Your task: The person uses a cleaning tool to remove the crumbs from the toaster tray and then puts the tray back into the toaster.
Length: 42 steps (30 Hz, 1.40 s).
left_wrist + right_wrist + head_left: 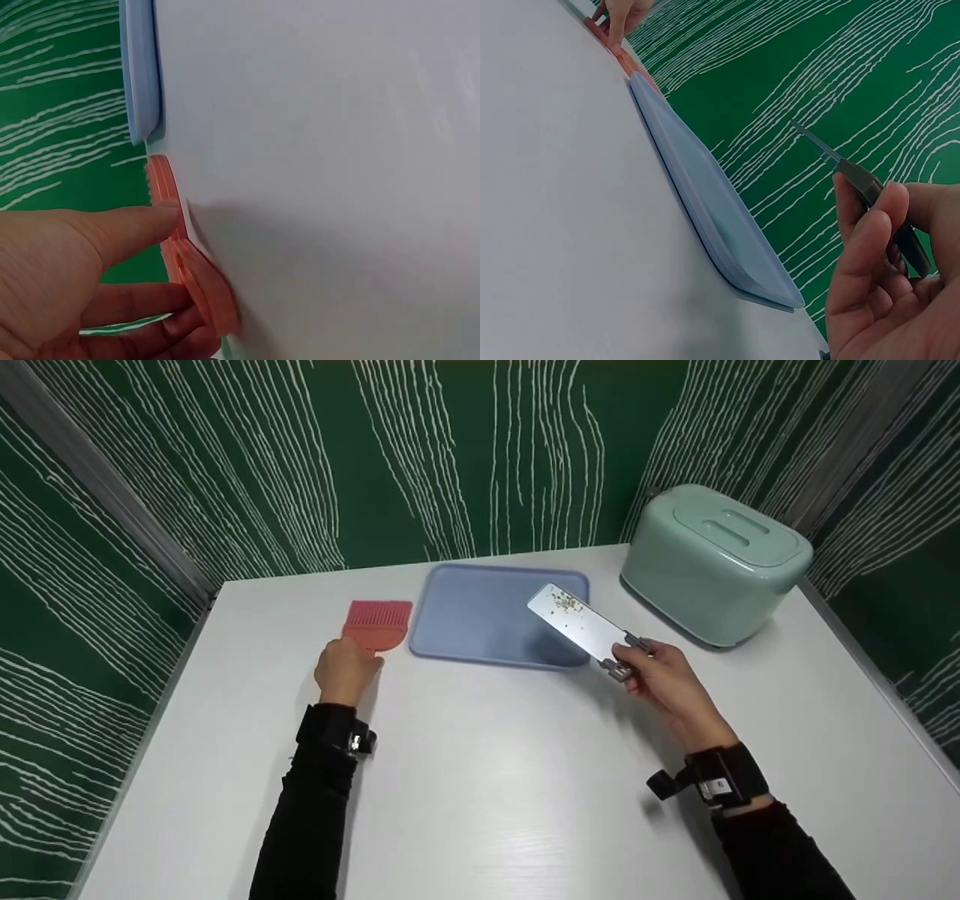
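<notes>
At the left, my left hand grips a coral brush by its handle end. In the left wrist view the thumb presses the brush from one side, with the other fingers around its handle part. My right hand holds a flat, shiny metal plate with grey end pieces, thumb on top. Brown and yellowish crumbs lie on the plate's far end. That end is above the right part of a blue tray. In the right wrist view the plate appears edge-on, raised off the table.
A mint-green toaster with a lid stands at the back right, close to my right hand. The white table meets green walls with white lines at the back and sides. Both wrists wear black straps with small cameras.
</notes>
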{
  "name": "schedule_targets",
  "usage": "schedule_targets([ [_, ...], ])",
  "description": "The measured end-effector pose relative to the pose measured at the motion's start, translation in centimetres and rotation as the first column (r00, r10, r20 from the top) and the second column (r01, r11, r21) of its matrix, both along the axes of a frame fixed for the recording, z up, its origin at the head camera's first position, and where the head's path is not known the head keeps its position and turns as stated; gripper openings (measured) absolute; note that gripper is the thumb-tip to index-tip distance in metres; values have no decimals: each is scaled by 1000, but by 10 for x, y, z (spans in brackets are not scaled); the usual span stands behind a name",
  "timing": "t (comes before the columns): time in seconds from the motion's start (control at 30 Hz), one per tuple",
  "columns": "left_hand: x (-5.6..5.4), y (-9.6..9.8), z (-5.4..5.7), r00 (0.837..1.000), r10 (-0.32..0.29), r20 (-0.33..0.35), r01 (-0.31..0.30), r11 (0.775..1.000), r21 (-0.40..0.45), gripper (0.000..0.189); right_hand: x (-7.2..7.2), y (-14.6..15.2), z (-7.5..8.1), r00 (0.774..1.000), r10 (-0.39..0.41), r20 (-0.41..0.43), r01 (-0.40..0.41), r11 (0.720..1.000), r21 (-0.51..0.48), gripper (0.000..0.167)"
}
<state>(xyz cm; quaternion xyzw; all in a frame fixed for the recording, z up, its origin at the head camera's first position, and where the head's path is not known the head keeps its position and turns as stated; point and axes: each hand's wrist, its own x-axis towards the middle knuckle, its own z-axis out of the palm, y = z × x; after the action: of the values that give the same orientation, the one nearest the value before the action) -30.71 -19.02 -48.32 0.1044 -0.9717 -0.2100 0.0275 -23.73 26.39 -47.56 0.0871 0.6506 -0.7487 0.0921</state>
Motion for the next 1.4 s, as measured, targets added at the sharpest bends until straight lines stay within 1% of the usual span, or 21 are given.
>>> schedule_targets([
  [0.1, -3, -2, 0, 1000, 7, -1, -7, 1000, 1, 22, 0, 0, -1, 1000, 0, -5, -1, 1000, -14, 17],
  [0.23, -6, -6, 0, 999, 26, -19, -25, 999, 42, 17, -1, 1, -2, 1000, 8, -20, -8, 1000, -22, 16],
  [0.33, -9, -10, 0, 999, 42, -3, -41, 994, 106, 11, -1, 3, -1, 1000, 15, -25, -15, 1000, -13, 17],
  [0.43, -12, -15, 1, 999, 37, 39, -44, 980, 196, 19, -1, 5, -1, 1000, 15, -18, -15, 1000, -12, 19],
  [0.47, -13, -17, 2, 998, 31, 61, -45, 968, 248, 20, -1, 5, 0, 1000, 14, -19, -15, 1000, -11, 20],
  [0.5, -13, -19, 3, 996, 25, 89, -52, 946, 319, 18, -1, 5, 0, 1000, 14, -18, -14, 1000, -13, 20],
  [0.57, -13, -22, 6, 988, 10, 157, -79, 894, 441, 12, -1, 4, 0, 1000, 10, -19, -11, 1000, -15, 20],
  [0.63, -13, -25, 9, 975, -20, 223, -108, 831, 546, 6, -2, 4, 0, 1000, 10, -26, -10, 1000, -13, 19],
  [0.67, -13, -25, 10, 967, -32, 254, -129, 796, 592, 10, -2, 4, 0, 1000, 9, -28, -9, 1000, -12, 18],
  [0.7, -12, -26, 11, 960, -43, 276, -143, 773, 618, 14, -2, 4, 0, 1000, 8, -27, -8, 1000, -9, 18],
  [0.77, -13, -27, 13, 952, -64, 299, -146, 763, 629, 15, -2, 4, 0, 1000, 6, -25, -6, 1000, 0, 19],
  [0.83, -13, -29, 12, 950, -68, 305, -151, 753, 641, 9, -3, 4, 0, 1000, 4, -22, -4, 1000, 3, 18],
  [0.87, -13, -29, 12, 951, -64, 302, -151, 758, 634, 5, -3, 5, 0, 1000, 4, -21, -3, 1000, 7, 18],
  [0.9, -14, -30, 11, 952, -57, 301, -151, 767, 624, 6, -3, 5, 1, 1000, 2, -18, -2, 1000, 9, 18],
  [0.93, -14, -30, 9, 954, -48, 296, -149, 781, 606, 12, -3, 5, 0, 1000, 1, -15, -1, 1000, 11, 18],
  [1.0, -15, -32, 6, 962, -28, 273, -136, 816, 562, 27, -2, 6, 0, 1000, 1, -9, -1, 1000, 14, 17],
  [1.07, -14, -34, 4, 970, 1, 243, -126, 858, 499, 38, -2, 6, 0, 1000, -2, -4, 2, 1000, 17, 17],
  [1.17, -13, -37, 4, 982, 57, 182, -128, 905, 405, 46, -2, 7, 1, 1000, 2, -4, -2, 1000, 23, 17],
  [1.2, -13, -38, 5, 983, 77, 165, -136, 913, 385, 47, -2, 7, 2, 1000, 4, -3, -4, 1000, 24, 18],
  [1.27, -13, -39, 7, 982, 113, 149, -160, 919, 359, 50, -1, 8, 3, 1000, 9, -2, -9, 1000, 28, 19],
  [1.4, -13, -37, 14, 977, 150, 151, -192, 927, 323, 54, -2, 9, 4, 1000, 13, -2, -13, 999, 31, 20],
])
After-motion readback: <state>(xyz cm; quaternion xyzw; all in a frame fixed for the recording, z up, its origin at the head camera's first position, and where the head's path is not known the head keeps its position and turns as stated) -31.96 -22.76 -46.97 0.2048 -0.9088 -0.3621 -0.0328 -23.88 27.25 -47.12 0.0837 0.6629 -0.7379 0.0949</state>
